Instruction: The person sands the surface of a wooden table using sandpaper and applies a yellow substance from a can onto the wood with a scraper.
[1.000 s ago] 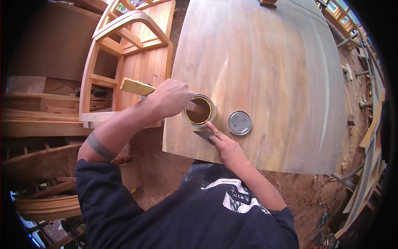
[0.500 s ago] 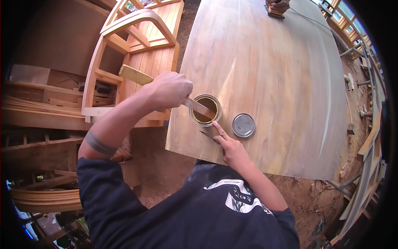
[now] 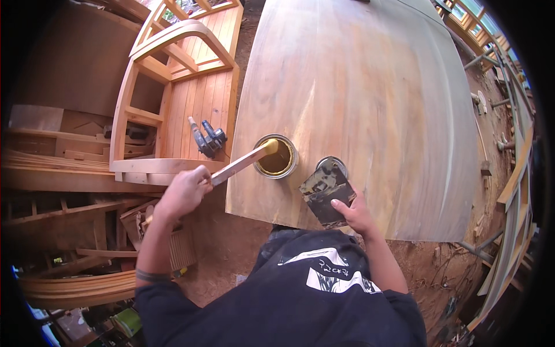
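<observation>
Left grip (image 3: pixel 188 191) pinches a yellow-tipped stick (image 3: pixel 240 166) at the mouth of an open can (image 3: pixel 295 158).
Right grip (image 3: pixel 357 214) clasps a dark plate (image 3: pixel 325 198), thickness unclear; stick looks light, stiff, best held by its bare end.

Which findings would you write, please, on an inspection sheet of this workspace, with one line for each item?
Surface: wooden panel, streaked pale and yellowish.
Job's things: open can on the panel; stick, its yellow end over the can's mouth; smeared dark plate, partly hiding the round lid.
Clutter: dark tool on the wooden frame.
Grips: left hand holds the stick; right hand the plate.
Cables: thin dark cable near the panel's far end.
Surroundings: curved timber strips, brown earth.
</observation>
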The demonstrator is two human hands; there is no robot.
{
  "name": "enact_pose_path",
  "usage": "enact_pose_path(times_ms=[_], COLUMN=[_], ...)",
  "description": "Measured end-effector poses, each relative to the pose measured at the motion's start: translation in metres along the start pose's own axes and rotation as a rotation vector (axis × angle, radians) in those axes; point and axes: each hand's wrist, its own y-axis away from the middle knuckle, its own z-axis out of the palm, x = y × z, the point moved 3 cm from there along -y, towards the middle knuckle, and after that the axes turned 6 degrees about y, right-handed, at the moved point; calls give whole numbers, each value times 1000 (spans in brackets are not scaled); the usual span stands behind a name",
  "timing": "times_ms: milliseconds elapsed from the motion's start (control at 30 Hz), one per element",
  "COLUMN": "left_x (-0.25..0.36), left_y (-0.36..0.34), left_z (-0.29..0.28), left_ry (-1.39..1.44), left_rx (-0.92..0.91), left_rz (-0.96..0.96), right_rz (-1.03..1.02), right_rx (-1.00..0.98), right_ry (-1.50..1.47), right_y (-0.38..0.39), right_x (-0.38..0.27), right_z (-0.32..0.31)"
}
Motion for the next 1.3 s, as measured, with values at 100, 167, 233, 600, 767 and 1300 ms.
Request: enact_pose_path(times_ms=[100,167,233,600,767,1300], left_x=[-29,-34,-40,-53,-28,88], left_y=[11,17,18,31,43,53], left_z=[32,46,58,96,63,-34], left_ry=[311,327,333,855,760,72], left_rx=[35,39,126,178,225,265], left_rz=[-100,-155,-58,45,133,583], right_rz=[63,74,94,78,8,-171], right_rx=[-75,-121,-147,-329,-416,-615], right_ry=[-211,-392,-440,-516,-420,-410], right_y=[-1,-2,-4,-17,-35,6], right_x=[-9,-6,-4,-27,-51,-115], right_z=[-1,0,-1,6,2,-9])
